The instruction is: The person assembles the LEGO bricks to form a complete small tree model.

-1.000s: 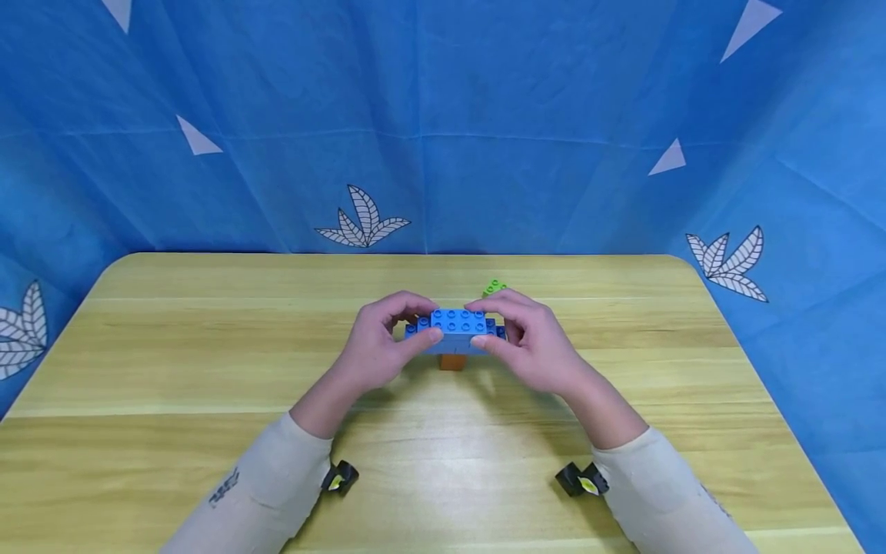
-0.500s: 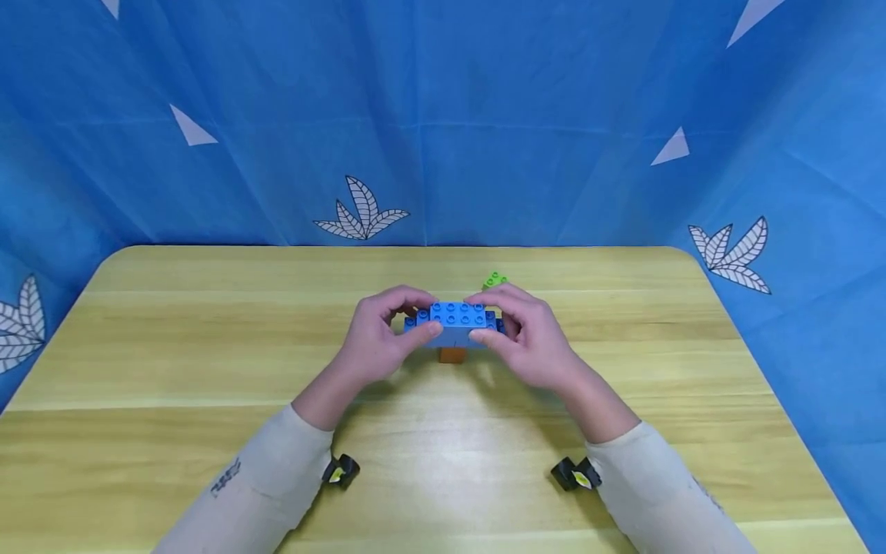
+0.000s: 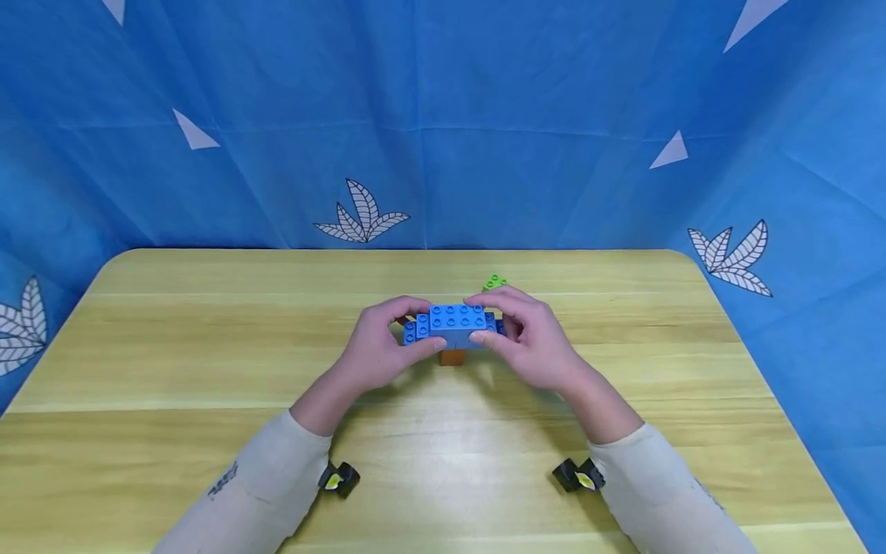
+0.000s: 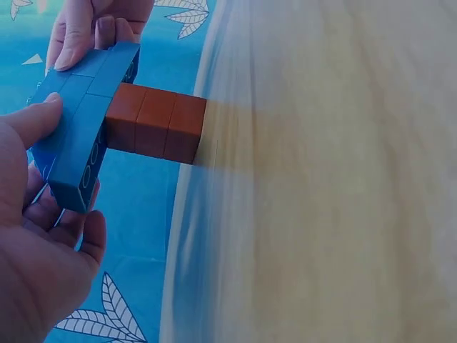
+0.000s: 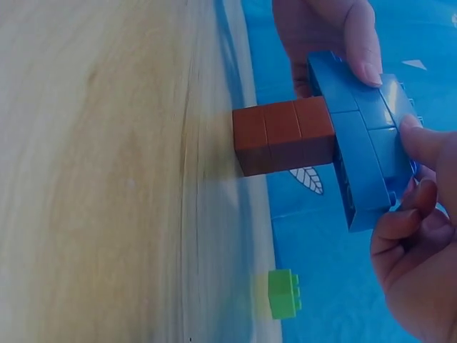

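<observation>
Stepped layers of blue toy bricks [image 3: 457, 317] crown a short column of brown-orange bricks [image 4: 156, 123], whose foot meets the tabletop. My left hand [image 3: 377, 346] pinches the blue bricks at their left end, thumb on the near face and fingers behind. At the right end my right hand [image 3: 536, 342] grips the same bricks, its thumb on the near face and its index finger at the top rear edge. Both wrist views show thumbs on the side of the blue layers. From the head view, the fingers behind the bricks are partly hidden.
A small green brick [image 3: 494, 282] stands on the wooden table [image 3: 208, 346] behind my right hand. Blue cloth [image 3: 443, 115] with leaf and triangle prints hangs beyond the table's far edge.
My left hand has shifted slightly down the blue bricks, its thumb now lower and a bit farther right, uncovering more studs at the left. The right hand keeps its hold.
</observation>
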`<state>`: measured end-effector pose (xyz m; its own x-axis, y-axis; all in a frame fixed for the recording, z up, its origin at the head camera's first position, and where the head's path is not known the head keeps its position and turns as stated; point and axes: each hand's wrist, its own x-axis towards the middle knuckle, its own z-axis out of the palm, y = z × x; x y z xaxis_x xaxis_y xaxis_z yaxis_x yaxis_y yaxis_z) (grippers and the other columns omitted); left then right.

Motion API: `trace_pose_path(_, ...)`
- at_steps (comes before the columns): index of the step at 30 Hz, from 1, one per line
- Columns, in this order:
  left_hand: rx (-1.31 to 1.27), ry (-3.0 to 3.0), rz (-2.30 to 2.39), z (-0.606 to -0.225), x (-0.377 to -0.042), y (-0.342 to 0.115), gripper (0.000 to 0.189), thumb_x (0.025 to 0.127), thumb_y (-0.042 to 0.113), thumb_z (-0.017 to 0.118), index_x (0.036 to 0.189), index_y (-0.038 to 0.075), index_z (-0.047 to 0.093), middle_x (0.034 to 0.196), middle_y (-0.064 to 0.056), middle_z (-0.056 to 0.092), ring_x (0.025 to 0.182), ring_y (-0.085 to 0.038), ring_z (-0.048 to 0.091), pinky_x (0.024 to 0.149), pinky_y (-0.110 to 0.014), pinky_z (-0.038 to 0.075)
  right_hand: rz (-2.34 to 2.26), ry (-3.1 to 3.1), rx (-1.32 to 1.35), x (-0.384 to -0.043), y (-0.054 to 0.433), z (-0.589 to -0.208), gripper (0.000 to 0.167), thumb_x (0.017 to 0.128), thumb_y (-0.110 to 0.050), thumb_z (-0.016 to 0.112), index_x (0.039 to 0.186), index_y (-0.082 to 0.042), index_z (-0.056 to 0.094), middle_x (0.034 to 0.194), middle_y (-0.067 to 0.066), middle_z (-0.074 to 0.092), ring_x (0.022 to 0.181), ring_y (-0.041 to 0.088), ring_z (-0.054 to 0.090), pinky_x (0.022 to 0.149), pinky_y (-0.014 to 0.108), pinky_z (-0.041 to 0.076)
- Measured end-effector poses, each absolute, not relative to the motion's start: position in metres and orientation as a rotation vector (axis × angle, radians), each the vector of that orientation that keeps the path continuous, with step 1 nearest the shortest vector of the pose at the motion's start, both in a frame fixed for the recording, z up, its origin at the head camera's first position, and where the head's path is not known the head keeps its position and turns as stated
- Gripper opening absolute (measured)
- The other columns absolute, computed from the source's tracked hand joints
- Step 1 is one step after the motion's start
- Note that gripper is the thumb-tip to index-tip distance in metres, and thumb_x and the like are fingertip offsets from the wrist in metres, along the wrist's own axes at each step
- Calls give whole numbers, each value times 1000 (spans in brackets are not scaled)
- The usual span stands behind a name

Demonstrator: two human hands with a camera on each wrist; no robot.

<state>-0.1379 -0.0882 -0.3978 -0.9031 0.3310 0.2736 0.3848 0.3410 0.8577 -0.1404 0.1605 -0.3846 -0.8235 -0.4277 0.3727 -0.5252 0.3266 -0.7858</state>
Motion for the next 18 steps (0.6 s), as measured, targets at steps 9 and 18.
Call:
trace_pose_path(9, -640, -2598, -1616, -398, -139, -88, 42, 83, 26, 85, 117, 8, 70, 110, 2, 68, 96, -23, 57, 79, -43, 51, 1794, -2372, 843, -149, 169, -390, 42, 89, 1, 73, 130, -4, 64, 113, 11, 65, 45, 16, 32, 41, 27, 28)
trace_pose_path(18, -617, -2631, -1628, -395, -140, -88, 41, 82, 25, 86, 116, 10, 70, 112, 2, 67, 98, -24, 56, 78, -42, 51, 1847, -2354, 380, -178, 183, -406, 31, 93, -12, 73, 123, -5, 68, 117, 17, 65, 45, 13, 33, 42, 24, 28)
